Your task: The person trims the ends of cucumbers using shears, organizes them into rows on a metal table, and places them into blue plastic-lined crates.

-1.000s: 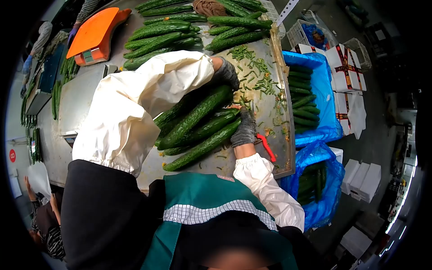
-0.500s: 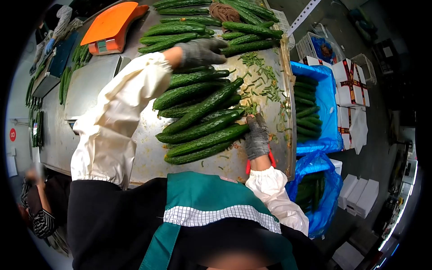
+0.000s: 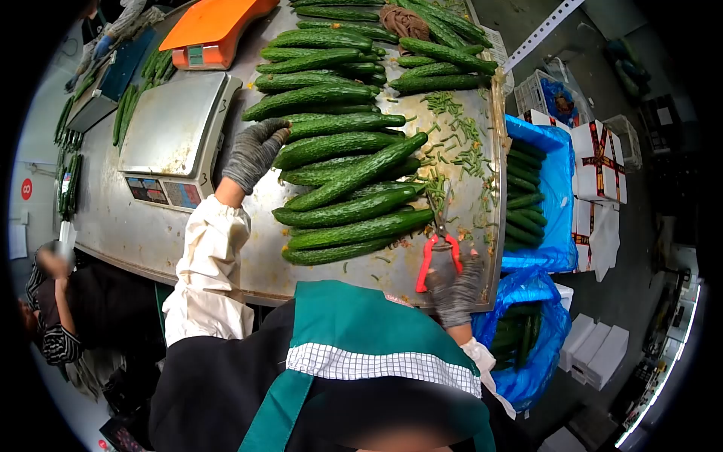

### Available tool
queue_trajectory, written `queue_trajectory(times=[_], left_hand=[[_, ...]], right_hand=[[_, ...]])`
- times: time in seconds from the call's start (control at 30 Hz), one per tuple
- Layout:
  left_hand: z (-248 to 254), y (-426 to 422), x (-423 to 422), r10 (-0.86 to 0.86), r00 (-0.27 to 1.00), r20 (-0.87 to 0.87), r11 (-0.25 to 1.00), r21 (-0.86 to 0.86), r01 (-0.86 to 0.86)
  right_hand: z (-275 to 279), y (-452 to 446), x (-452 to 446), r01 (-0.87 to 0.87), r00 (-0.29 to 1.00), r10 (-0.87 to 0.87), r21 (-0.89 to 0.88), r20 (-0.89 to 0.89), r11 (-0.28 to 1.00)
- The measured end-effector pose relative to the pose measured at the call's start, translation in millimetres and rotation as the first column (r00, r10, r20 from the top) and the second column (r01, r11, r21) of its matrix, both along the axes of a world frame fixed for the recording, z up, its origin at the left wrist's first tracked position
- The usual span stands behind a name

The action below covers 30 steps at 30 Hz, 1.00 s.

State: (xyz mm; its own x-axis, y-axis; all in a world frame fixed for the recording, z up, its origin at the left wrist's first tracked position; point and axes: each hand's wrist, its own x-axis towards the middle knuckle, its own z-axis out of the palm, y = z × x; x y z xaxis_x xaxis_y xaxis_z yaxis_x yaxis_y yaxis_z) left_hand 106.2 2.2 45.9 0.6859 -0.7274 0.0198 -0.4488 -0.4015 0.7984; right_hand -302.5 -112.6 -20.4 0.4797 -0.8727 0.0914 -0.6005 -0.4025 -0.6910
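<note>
My left hand (image 3: 256,156), in a grey knit glove, has its fingers closed at the left end of a cucumber (image 3: 350,123). That cucumber lies at the far side of a loose pile of cucumbers (image 3: 354,222) on the metal table (image 3: 260,260). My right hand (image 3: 456,290), also gloved, is closed around red-handled scissors (image 3: 425,265) near the table's front right. Their blades point away from me, just right of the pile's stem ends. Part of the right fingers is hidden behind the handles.
Cut green stem pieces (image 3: 461,154) litter the table's right side. A weighing scale (image 3: 169,124) and an orange scale (image 3: 215,30) stand left. Past the right edge are a blue-lined crate (image 3: 553,218) and a blue bag (image 3: 546,331) with cucumbers. Another person (image 3: 64,301) is at lower left.
My left hand has come back leftward from over the far cucumbers to one cucumber's end. My right hand has drawn back toward me from the stem ends, and the scissors now show clearly.
</note>
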Motion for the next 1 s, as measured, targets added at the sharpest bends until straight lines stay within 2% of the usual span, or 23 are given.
queue_trajectory(times=[0.03, 0.07, 0.1, 0.13, 0.17, 0.2, 0.23, 0.3, 0.33, 0.4, 0.43, 0.53, 0.63, 0.7, 0.73, 0.8, 0.83, 0.87, 0.9, 0.97, 1.0], left_hand=[[-2, -2, -11, 0.044, 0.998, -0.039, 0.998, -0.036, -0.046], [-1, -4, -23, 0.034, 0.998, -0.055, 0.997, -0.060, -0.038], [1, -6, -34, 0.024, 0.997, -0.071, 0.996, -0.085, -0.030], [6, -12, -46, -0.086, 0.983, 0.163, 0.983, -0.144, 0.110], [16, -17, -60, -0.158, 0.970, 0.184, 0.985, -0.032, 0.167], [15, -24, -71, -0.244, 0.947, 0.210, 0.969, 0.017, 0.246], [9, -29, -81, -0.284, 0.827, 0.485, 0.952, 0.037, 0.305], [9, -44, -97, -0.399, 0.755, 0.520, 0.913, 0.146, 0.381], [7, -52, -102, -0.406, 0.752, 0.520, 0.909, 0.146, 0.390], [2, -67, -109, -0.432, 0.730, 0.530, 0.901, 0.290, 0.322], [3, -75, -110, -0.440, 0.726, 0.528, 0.897, 0.291, 0.333], [9, -97, -112, -0.498, 0.719, 0.485, 0.848, 0.444, 0.288], [1, -109, -116, -0.528, 0.706, 0.472, 0.816, 0.514, 0.266], [-11, -108, -117, -0.506, 0.710, 0.489, 0.833, 0.491, 0.256], [-14, -107, -116, -0.499, 0.694, 0.520, 0.842, 0.481, 0.246], [-20, -103, -118, -0.428, 0.658, 0.620, 0.895, 0.392, 0.213], [-23, -101, -120, -0.431, 0.658, 0.617, 0.893, 0.395, 0.216], [-27, -100, -121, -0.412, 0.626, 0.662, 0.907, 0.362, 0.215], [-30, -100, -123, -0.392, 0.591, 0.705, 0.919, 0.329, 0.217], [-31, -98, -129, -0.362, 0.560, 0.745, 0.932, 0.297, 0.208], [-31, -97, -131, -0.366, 0.563, 0.741, 0.930, 0.305, 0.204]], right_hand=[[9, 8, 4, -0.107, 0.977, 0.088, -0.094, -0.195, 0.990], [-3, 10, 3, -0.188, 0.956, 0.132, -0.201, -0.261, 0.961], [1, 13, 9, -0.181, 0.955, 0.124, -0.200, -0.269, 0.963], [10, 15, 19, -0.181, 0.886, 0.109, -0.120, -0.451, 0.976], [15, 14, 26, -0.164, 0.783, 0.105, -0.041, -0.613, 0.986], [16, 12, 28, -0.131, 0.788, 0.117, 0.020, -0.604, 0.991], [16, 10, 25, -0.124, 0.787, 0.109, 0.019, -0.607, 0.992], [15, 6, 22, -0.102, 0.770, 0.127, 0.076, -0.625, 0.992], [17, 5, 22, -0.092, 0.771, 0.120, 0.076, -0.626, 0.993], [21, 3, 22, -0.032, 0.798, 0.068, 0.071, -0.599, 0.997], [20, 2, 23, -0.020, 0.798, 0.060, 0.072, -0.600, 0.997], [16, -6, 23, 0.013, 0.763, 0.026, 0.057, -0.646, 0.998], [13, -17, 14, -0.048, 0.785, 0.020, -0.029, -0.619, 0.998], [16, -24, 1, -0.158, 0.888, 0.102, -0.088, -0.448, 0.984], [20, -28, -4, -0.153, 0.889, 0.099, -0.087, -0.447, 0.984], [33, -37, -14, -0.181, 0.946, 0.138, -0.124, -0.294, 0.976], [37, -41, -17, -0.179, 0.946, 0.137, -0.120, -0.295, 0.976], [40, -46, -20, -0.078, 0.991, 0.094, 0.170, -0.090, 0.982], [44, -48, -21, -0.028, 0.995, -0.018, 0.459, 0.095, 0.888], [56, -61, -10, -0.083, 0.993, 0.034, 0.473, 0.112, 0.877], [58, -69, -5, -0.145, 0.988, 0.094, 0.549, 0.119, 0.823]])
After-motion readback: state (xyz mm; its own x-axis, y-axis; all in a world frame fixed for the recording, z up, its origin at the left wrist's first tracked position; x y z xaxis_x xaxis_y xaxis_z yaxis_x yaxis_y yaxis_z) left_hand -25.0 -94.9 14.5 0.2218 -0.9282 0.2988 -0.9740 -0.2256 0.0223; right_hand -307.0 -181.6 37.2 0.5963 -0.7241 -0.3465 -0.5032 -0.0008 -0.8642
